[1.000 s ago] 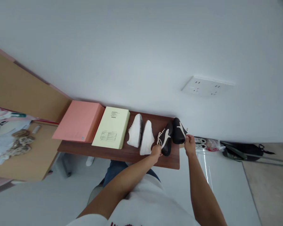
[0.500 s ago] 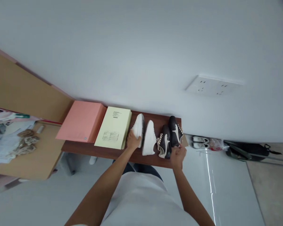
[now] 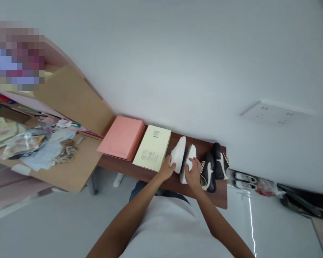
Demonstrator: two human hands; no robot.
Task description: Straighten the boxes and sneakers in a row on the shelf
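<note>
My left hand (image 3: 167,169) is closed on the heel end of the left white shoe (image 3: 179,154), which lies near the middle of the brown table (image 3: 115,165). My right hand (image 3: 193,172) lies over the second white shoe (image 3: 190,159), its fingers apart and touching the upper. Right of it stand two dark shoes with white trim, the nearer one (image 3: 209,168) and the farther one (image 3: 219,159). To the left lie a stack of pale yellow folders (image 3: 153,147) and a pink folder stack (image 3: 122,138).
A desk (image 3: 80,168) with papers and a hair-like bundle (image 3: 66,154) stands at left. White shoes (image 3: 246,181), a plastic bag (image 3: 266,188) and a black bag (image 3: 304,200) sit on the floor at right. A socket plate (image 3: 278,114) is on the wall.
My right hand has left the dark shoes and moved left onto the second white shoe. My left hand stays at the first one. The view has shifted left, showing more of the desk.
</note>
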